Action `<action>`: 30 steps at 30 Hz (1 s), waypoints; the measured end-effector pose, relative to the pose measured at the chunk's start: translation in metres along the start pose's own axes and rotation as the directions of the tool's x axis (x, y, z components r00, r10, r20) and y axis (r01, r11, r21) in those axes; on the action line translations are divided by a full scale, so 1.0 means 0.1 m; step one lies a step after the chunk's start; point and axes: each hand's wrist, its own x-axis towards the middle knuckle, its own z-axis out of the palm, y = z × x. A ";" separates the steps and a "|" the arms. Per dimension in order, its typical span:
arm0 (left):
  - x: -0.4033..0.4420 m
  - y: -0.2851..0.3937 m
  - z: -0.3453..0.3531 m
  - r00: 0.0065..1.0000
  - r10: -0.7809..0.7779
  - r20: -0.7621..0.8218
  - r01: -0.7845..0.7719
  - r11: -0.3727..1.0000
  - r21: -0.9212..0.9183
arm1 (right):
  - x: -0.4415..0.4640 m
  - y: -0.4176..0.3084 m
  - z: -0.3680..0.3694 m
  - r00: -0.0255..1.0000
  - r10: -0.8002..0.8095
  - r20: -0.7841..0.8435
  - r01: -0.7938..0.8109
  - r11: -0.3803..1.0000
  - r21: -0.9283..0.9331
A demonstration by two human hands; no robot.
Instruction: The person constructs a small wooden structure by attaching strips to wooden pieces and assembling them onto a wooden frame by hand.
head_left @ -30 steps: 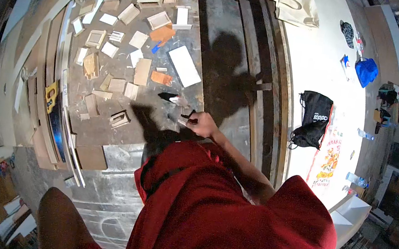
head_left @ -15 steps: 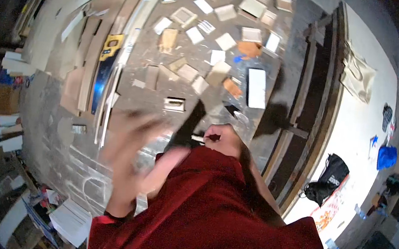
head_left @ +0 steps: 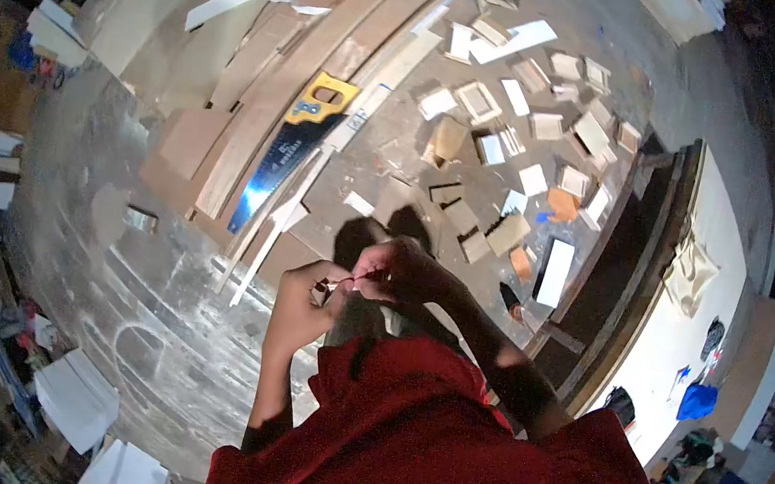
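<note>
My left hand (head_left: 306, 305) and my right hand (head_left: 393, 272) meet in front of the red shirt, fingertips almost touching. Both are closed in a pinch. A thin reddish line shows between the fingertips, too small to name. My right hand is partly in shadow. Beyond them on the floor lies a handsaw (head_left: 297, 147) with a yellow handle and shiny blade, beside long wooden boards (head_left: 320, 47). Small wooden frames and blocks (head_left: 477, 103) are scattered to the upper right.
A white rectangular block (head_left: 555, 274) lies right of my hands. Further right stands a white-topped table (head_left: 719, 217) with a cream cloth bag (head_left: 690, 274) and a blue item (head_left: 697, 402). White stacked boxes (head_left: 76, 400) are at the lower left.
My left hand, blurred and spread before, has come in to meet my right hand, and its fingers have closed. The view has turned, shifting the saw and wood pieces rightward.
</note>
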 end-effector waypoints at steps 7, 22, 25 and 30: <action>0.13 -0.43 -0.61 0.967 -0.086 -0.241 0.079 0.996 -0.040 | 1.83 1.27 -0.50 0.973 -0.109 0.204 0.225 0.649 -0.727; -0.05 -0.33 -0.84 0.876 -0.212 -0.433 0.051 0.933 -0.355 | 3.38 1.33 -1.12 0.954 0.177 -0.241 -0.292 0.381 -0.877; -0.16 -0.21 -0.87 0.892 -0.292 -0.344 0.112 0.881 -0.459 | 3.23 1.22 -1.20 0.967 0.158 -0.200 -0.252 0.468 -0.847; -0.30 -0.10 -0.70 0.957 -0.246 -0.151 0.127 0.830 -0.543 | 2.60 0.74 -1.21 0.972 0.022 -0.233 -0.156 0.802 -0.577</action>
